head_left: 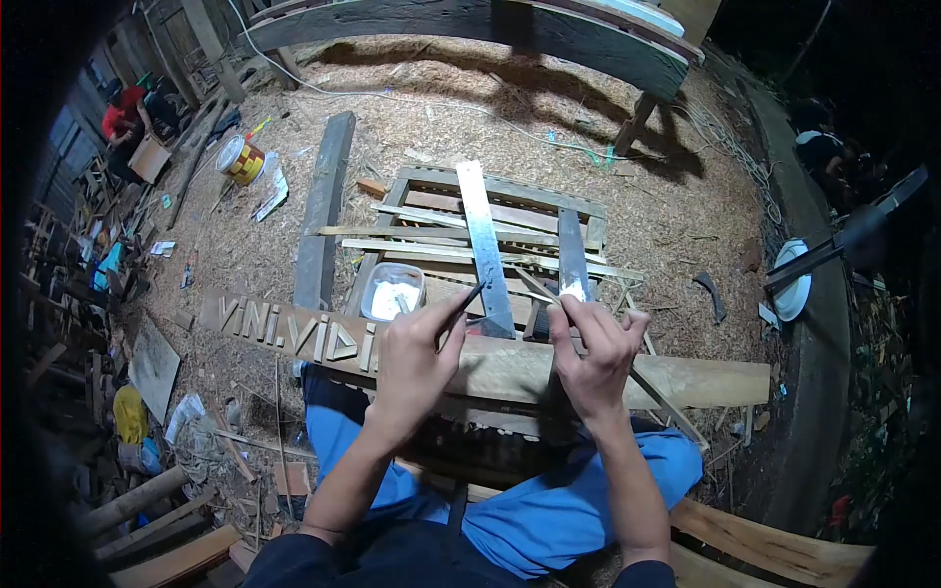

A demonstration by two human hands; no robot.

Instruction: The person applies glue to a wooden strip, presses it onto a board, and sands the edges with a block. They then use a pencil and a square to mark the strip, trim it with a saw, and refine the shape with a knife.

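A long wooden board [706, 380] lies across in front of my knees, with raised wooden letters [338, 341] on its left part. My left hand [417, 353] is closed round a thin dark stick-like tool [473, 297] above the board, just right of the letters. To the right, my right hand [596, 355] pinches a thin wooden strip [534, 284]. A clear tub of white material [393, 294] stands behind my left hand. Between the hands, a metal ruler [478, 220] lies on the slatted wooden frame. A saw-like blade [572, 260] rests behind my right hand.
A grey beam [328, 196] lies left of the slatted frame [421, 176]. Farther back are a paint bucket [240, 160] and a heavy bench [588, 49]. A person in red [122, 118] sits at the far left; another person [821, 152] is at the right.
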